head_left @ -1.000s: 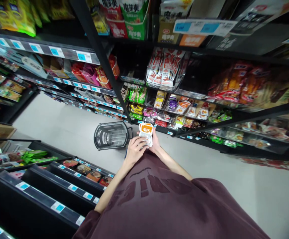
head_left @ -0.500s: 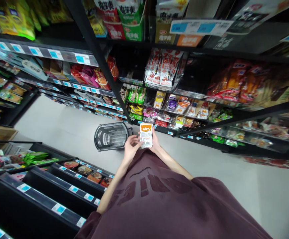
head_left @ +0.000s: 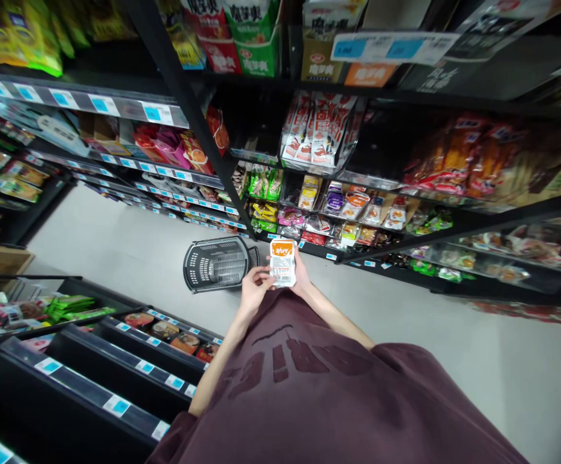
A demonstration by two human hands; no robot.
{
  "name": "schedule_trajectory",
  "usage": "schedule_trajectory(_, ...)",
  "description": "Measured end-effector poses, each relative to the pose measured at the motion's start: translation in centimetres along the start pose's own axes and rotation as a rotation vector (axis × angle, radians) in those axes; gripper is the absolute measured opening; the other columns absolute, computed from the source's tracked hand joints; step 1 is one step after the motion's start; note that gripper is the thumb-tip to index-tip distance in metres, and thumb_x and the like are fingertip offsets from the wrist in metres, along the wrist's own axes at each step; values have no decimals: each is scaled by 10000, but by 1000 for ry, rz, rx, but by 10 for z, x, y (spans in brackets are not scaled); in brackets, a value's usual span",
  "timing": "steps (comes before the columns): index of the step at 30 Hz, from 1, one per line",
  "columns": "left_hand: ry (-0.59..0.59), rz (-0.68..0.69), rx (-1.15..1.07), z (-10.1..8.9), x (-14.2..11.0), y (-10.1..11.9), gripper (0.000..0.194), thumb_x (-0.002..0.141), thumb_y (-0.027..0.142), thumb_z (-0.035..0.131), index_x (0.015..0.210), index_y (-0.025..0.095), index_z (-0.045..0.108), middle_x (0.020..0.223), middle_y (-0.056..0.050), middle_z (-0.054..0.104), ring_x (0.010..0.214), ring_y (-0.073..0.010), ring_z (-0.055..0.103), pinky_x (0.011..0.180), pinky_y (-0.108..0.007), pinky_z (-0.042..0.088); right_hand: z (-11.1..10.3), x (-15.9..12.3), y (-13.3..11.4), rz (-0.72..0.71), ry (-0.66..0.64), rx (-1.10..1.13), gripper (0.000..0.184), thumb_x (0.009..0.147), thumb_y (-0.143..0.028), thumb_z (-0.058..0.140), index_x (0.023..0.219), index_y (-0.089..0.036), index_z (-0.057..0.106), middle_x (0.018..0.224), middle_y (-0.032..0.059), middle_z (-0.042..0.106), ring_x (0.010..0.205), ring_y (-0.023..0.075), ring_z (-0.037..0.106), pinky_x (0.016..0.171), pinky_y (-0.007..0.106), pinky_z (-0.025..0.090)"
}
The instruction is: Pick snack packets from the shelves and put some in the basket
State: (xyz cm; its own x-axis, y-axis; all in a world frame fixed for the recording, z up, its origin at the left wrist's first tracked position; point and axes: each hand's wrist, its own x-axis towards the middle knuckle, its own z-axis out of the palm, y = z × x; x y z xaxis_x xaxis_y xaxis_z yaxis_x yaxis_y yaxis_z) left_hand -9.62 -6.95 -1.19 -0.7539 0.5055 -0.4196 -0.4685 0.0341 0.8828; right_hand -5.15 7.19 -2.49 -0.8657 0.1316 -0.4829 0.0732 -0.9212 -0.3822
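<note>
A small flat snack packet (head_left: 283,264), white with an orange band at its top, is held upright in front of my chest. My right hand (head_left: 301,274) grips it from behind along its right edge. On the opposite side, my left hand (head_left: 255,285) has its thumb and fingertips at the lower left edge, the other fingers curled. The printed side faces me, and parts of the right fingers are hidden behind it. Past my left hand, a dark grey shopping basket (head_left: 188,270) with slotted sides stands on the floor.
Ahead, black shelves (head_left: 280,82) carry many bagged snacks. White-and-red packets (head_left: 326,132) hang at the middle level. To the lower left stands a tiered black shelf (head_left: 82,361) with blue-and-white price tags. Grey floor (head_left: 377,303) runs between the shelves.
The packet has tilted very slightly to the left in my hands. My grip looks the same, and the basket has not moved.
</note>
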Motion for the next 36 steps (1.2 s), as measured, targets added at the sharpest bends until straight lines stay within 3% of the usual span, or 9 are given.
schedule_trajectory(6, -4, -6, -15, -5, 0, -2, 518, 659, 345, 816, 1108, 142, 657, 740, -5, 647, 660, -140, 630, 615, -301, 589, 7, 0, 0, 0, -22, 5, 658, 946, -665, 280, 1168, -162, 641, 1070, 112, 731, 825, 247, 722, 730, 410, 600)
schedule_trajectory(11, 53, -15, -12, -6, -1, 2, 400, 641, 344, 819, 944, 130, 670, 714, 2, 623, 621, -138, 631, 626, -308, 593, 2, 5, 2, -12, 93, 24, 471, 942, -559, 454, 1073, -160, 666, 957, 88, 756, 830, 241, 726, 760, 376, 598)
schedule_trajectory(15, 80, -11, 3, -6, -1, 5, 386, 648, 362, 810, 920, 135, 654, 732, 6, 608, 638, -135, 623, 634, -312, 597, -2, 9, 4, -31, 164, 40, 338, 926, -451, 551, 1026, -154, 677, 933, 68, 764, 814, 226, 730, 759, 337, 598)
schedule_trajectory(22, 74, 40, 75, -6, 1, 4, 374, 674, 434, 788, 821, 158, 582, 816, -15, 587, 743, -156, 609, 581, -279, 580, 1, 7, 5, -34, 153, -14, 340, 893, -439, 607, 1087, -164, 653, 909, 73, 764, 842, 264, 734, 746, 398, 610)
schedule_trajectory(30, 79, 43, 48, -9, 2, 4, 376, 716, 457, 750, 846, 173, 540, 914, -40, 627, 798, -176, 643, 580, -267, 575, -5, 11, 8, -97, 177, -14, 295, 848, -366, 670, 1067, -171, 640, 932, 64, 761, 855, 259, 733, 759, 396, 609)
schedule_trajectory(36, 241, 73, -8, -31, 15, 11, 427, 709, 459, 753, 883, 192, 469, 875, -27, 632, 775, -175, 665, 600, -294, 589, -5, 9, 4, -144, 282, 8, 338, 830, -368, 697, 1097, -178, 613, 904, 55, 761, 811, 262, 736, 730, 420, 615)
